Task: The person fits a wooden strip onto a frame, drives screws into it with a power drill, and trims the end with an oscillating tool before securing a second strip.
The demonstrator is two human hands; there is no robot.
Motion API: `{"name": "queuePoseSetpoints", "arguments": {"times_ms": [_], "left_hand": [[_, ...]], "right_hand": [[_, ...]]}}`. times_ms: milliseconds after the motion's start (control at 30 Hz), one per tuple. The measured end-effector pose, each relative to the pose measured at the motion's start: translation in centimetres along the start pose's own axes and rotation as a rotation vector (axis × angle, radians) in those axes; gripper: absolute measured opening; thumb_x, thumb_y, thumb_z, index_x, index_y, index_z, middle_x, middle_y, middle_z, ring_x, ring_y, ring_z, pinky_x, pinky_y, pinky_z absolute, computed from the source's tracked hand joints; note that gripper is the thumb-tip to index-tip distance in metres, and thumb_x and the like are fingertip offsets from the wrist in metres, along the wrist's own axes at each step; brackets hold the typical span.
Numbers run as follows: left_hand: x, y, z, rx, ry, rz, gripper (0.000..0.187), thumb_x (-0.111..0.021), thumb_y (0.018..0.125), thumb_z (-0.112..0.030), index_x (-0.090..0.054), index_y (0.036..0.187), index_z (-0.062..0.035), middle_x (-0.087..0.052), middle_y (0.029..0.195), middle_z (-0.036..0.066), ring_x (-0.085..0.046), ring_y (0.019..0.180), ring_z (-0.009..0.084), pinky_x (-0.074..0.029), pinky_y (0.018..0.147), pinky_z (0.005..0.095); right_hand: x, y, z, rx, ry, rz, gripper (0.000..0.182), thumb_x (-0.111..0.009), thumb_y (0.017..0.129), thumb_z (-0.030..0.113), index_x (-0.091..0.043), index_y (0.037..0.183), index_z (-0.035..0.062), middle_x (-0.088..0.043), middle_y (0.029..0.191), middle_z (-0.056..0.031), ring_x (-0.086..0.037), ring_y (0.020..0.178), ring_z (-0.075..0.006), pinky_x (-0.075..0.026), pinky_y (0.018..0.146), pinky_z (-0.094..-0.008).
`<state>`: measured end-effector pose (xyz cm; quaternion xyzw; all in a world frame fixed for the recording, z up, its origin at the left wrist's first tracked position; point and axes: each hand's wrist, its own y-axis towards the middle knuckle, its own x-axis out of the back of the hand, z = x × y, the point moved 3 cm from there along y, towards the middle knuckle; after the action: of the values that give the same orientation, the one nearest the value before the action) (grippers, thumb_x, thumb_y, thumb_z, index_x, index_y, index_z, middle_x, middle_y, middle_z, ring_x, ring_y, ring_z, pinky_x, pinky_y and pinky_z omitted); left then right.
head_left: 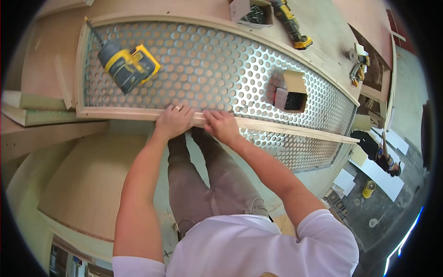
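Note:
Both hands are on a long pale wooden strip [277, 127] along the near edge of a perforated metal sheet [198, 60]. My left hand [175, 121], with a ring on one finger, has its fingers curled over the strip. Just to its right, my right hand [220, 125] also grips the strip, fingers bent over the top. A yellow and black cordless drill [125, 66] with a long bit lies on the sheet at the left. An open cardboard box [295, 81] with dark contents stands on the sheet to the right.
Beyond the sheet are a box of dark screws [237, 11], a yellow and black power tool [291, 25] and another tool [357, 71]. Wooden panels [87, 184] stand at the left. Another person [376, 150] is at the far right, near a yellow container [368, 189].

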<state>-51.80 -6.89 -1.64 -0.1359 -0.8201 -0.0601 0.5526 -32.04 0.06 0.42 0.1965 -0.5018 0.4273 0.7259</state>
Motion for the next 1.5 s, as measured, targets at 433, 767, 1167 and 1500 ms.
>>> {"name": "queuePoseSetpoints", "arguments": {"times_ms": [433,767,1167,1500], "left_hand": [[-0.5,0.1,0.1,0.027,0.013,0.09,0.052,-0.073,0.081,-0.046,-0.062,0.119,-0.0124,-0.063,0.117,0.007,-0.061,0.104,0.0268,-0.051,0.084,0.0411],[-0.4,0.2,0.0,0.017,0.018,0.095,0.046,-0.074,0.08,-0.043,-0.062,0.112,-0.0122,-0.062,0.11,0.004,-0.06,0.099,0.026,-0.05,0.08,0.0416],[0.4,0.9,-0.2,-0.007,0.031,0.055,0.042,-0.075,0.08,-0.044,-0.062,0.107,-0.0133,-0.06,0.101,0.003,-0.06,0.092,0.0241,-0.049,0.075,0.0387],[0.5,1.0,-0.2,-0.013,0.032,0.043,0.043,-0.075,0.079,-0.044,-0.062,0.106,-0.0133,-0.061,0.102,0.003,-0.06,0.092,0.0241,-0.049,0.074,0.0388]], "right_hand": [[4.6,5.0,-3.8,-0.073,0.275,0.058,0.032,-0.075,0.087,0.034,-0.07,0.11,0.0128,-0.071,0.098,-0.0104,-0.068,0.091,-0.0339,-0.054,0.078,-0.0467],[17.5,23.7,-22.5,-0.2,0.021,-0.436,0.014,-0.068,0.09,0.019,-0.073,0.095,0.0071,-0.073,0.097,-0.016,-0.068,0.094,-0.0377,-0.055,0.083,-0.0467],[15.1,27.0,-21.8,-0.302,-0.07,-0.053,0.024,-0.065,0.091,0.031,-0.072,0.109,0.0161,-0.07,0.112,-0.0093,-0.066,0.111,-0.031,-0.053,0.09,-0.0482],[14.9,27.4,-22.3,-0.291,-0.058,-0.001,0.022,-0.065,0.089,0.024,-0.076,0.104,0.0113,-0.07,0.117,-0.0156,-0.067,0.113,-0.0312,-0.055,0.094,-0.0481]]}}
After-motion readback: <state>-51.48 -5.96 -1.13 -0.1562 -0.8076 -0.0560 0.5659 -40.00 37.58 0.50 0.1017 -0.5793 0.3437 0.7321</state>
